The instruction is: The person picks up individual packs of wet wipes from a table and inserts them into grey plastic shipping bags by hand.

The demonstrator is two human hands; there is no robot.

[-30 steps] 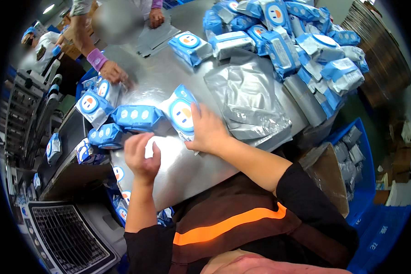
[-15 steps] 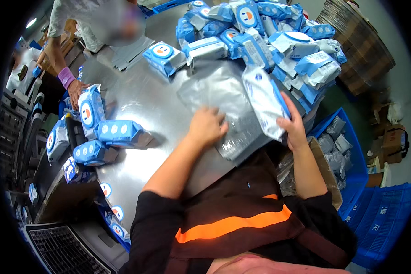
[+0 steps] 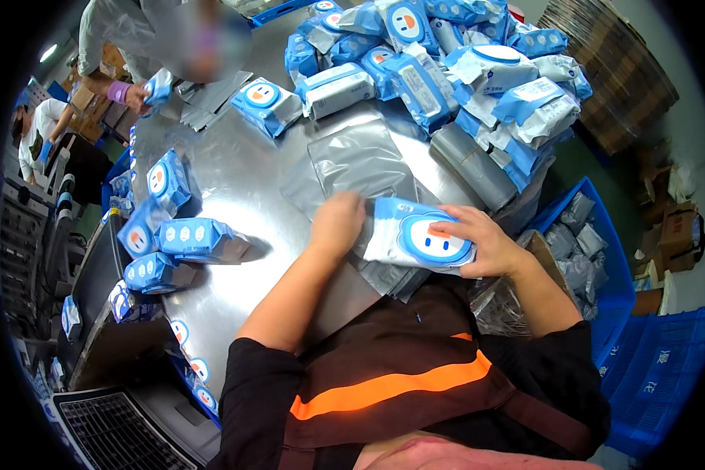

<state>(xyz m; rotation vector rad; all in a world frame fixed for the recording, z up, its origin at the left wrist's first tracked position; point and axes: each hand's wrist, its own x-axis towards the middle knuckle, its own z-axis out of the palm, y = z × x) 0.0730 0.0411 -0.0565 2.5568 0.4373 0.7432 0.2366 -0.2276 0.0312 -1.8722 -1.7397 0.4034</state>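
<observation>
My right hand (image 3: 486, 241) grips one end of a blue and white wet wipes pack (image 3: 388, 236), its round blue lid facing up. At the pack's other end, my left hand (image 3: 338, 225) is closed, apparently pinching the edge of a grey plastic bag; its fingertips are partly hidden. The pack's left end lies at that bag, and I cannot tell whether it is inside. Beneath and beyond my hands, flat grey plastic bags (image 3: 359, 160) lie on the metal table (image 3: 266, 184). A folded grey bundle (image 3: 474, 168) rests to their right.
Many wipes packs (image 3: 423, 86) are heaped at the far right. Several more (image 3: 200, 239) stand at the left beside a conveyor (image 3: 94, 301). Across the table, a co-worker's hand (image 3: 137, 98) holds a pack. A blue crate (image 3: 615, 274) with grey parcels stands right.
My right hand has brought the wipes pack left and nearer me, turning it lid up. My left hand has closed at the bag. The co-worker has lifted a pack; packs at left have shifted.
</observation>
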